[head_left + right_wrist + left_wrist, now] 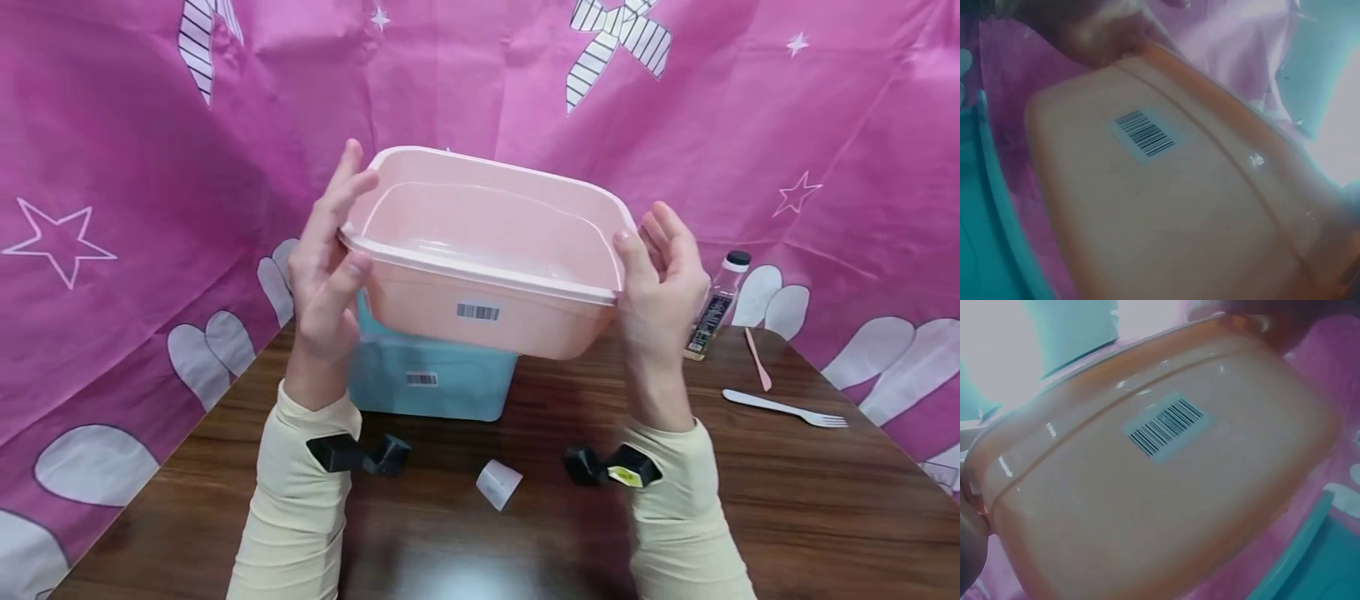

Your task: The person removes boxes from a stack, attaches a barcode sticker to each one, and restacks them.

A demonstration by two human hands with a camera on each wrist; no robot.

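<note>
Both hands hold a pink plastic basin above the table, its open top tilted toward the head camera and its right end a little lower. My left hand grips the left end of the rim, thumb in front and fingers spread up along the end. At the right end, my right hand pinches the rim with the thumb near its inner edge. A barcode label shows on the basin's wall in both wrist views. Behind and below it, a teal basin stands on the table, partly hidden.
On the wooden table, a small white tapered piece lies near the front. To the right are a black-capped clear bottle, a pink utensil and a white fork. A pink patterned cloth hangs behind.
</note>
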